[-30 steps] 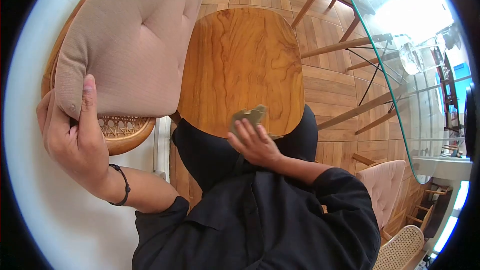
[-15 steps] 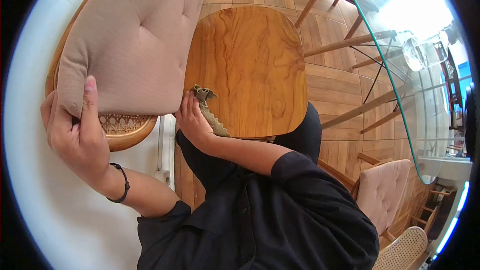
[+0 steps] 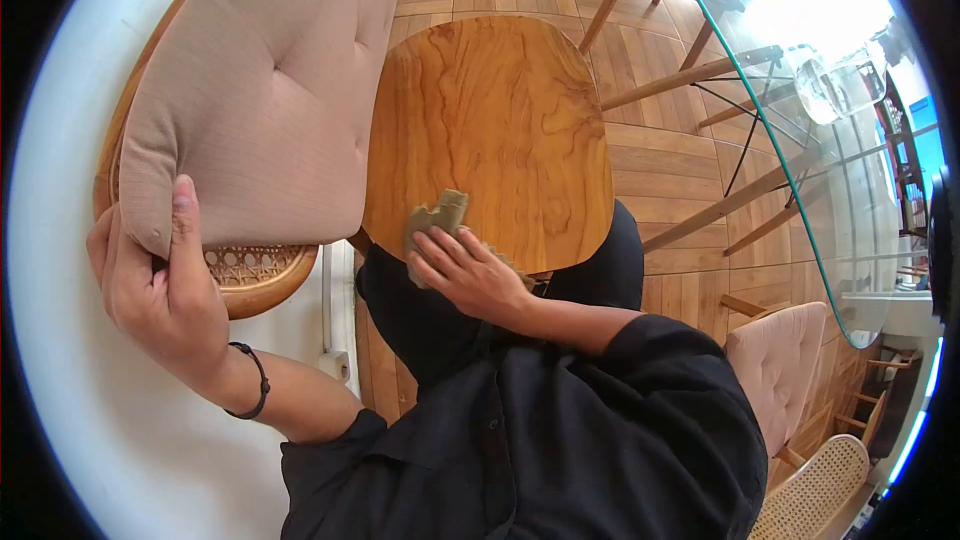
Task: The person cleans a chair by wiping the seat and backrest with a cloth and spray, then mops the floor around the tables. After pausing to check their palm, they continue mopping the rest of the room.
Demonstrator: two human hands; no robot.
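Observation:
My left hand [image 3: 165, 280] pinches the near corner of a pinkish-beige tufted cushion [image 3: 250, 130], thumb on top and fingers round the edge. Below that corner shows the woven cane chair back [image 3: 262, 275] with its curved wooden frame. Under my right hand [image 3: 470, 275] lies a crumpled olive-green cloth [image 3: 440, 215], pressed on the near edge of the wooden chair seat [image 3: 490, 120]. The fingers rest over the cloth, part of which sticks out past them. The seat has a wavy grain and stands between my knees.
At the right is a glass table [image 3: 800, 170] with wooden legs and a clear container [image 3: 835, 85] on it. Other cushioned chairs stand at the top right and lower right [image 3: 780, 365]. A white wall [image 3: 70, 240] runs along the left, with a socket [image 3: 338, 365] low down.
My right hand and the cloth have moved right and nearer to me, from the seat's left edge to its near edge. My left hand keeps its hold on the cushion corner.

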